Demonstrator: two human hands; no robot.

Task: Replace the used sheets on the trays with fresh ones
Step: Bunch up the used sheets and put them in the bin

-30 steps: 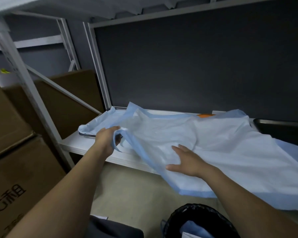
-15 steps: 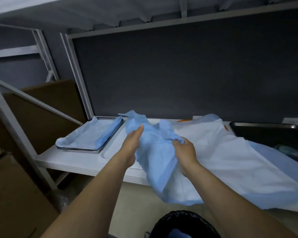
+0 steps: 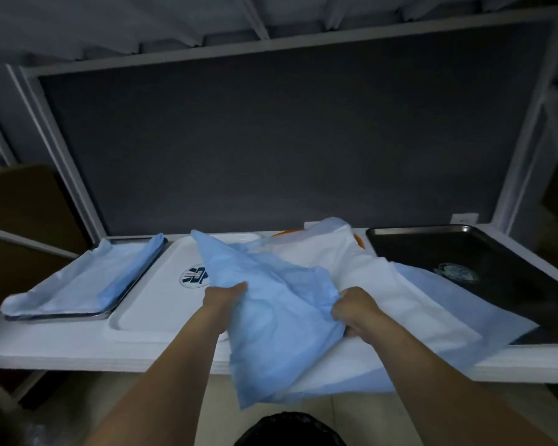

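A crumpled blue sheet hangs over the table's front edge, bunched between my hands. My left hand grips its left side. My right hand grips its right side, fingers curled into the fabric. Beneath it lies a white tray with a blue round logo, its surface bare. A metal tray at the left is covered by a light blue sheet. A dark tray sits at the right. A white and blue sheet spreads between the white tray and the dark one.
The trays rest on a white table under a metal shelf frame with a dark back panel. A black bin stands below, at the frame's bottom edge. Cardboard boxes stand to the left. An orange rim peeks from behind the sheets.
Both hands have gathered the blue sheet into a bunch and pulled it towards me, uncovering the white tray. The view has swung to the right.
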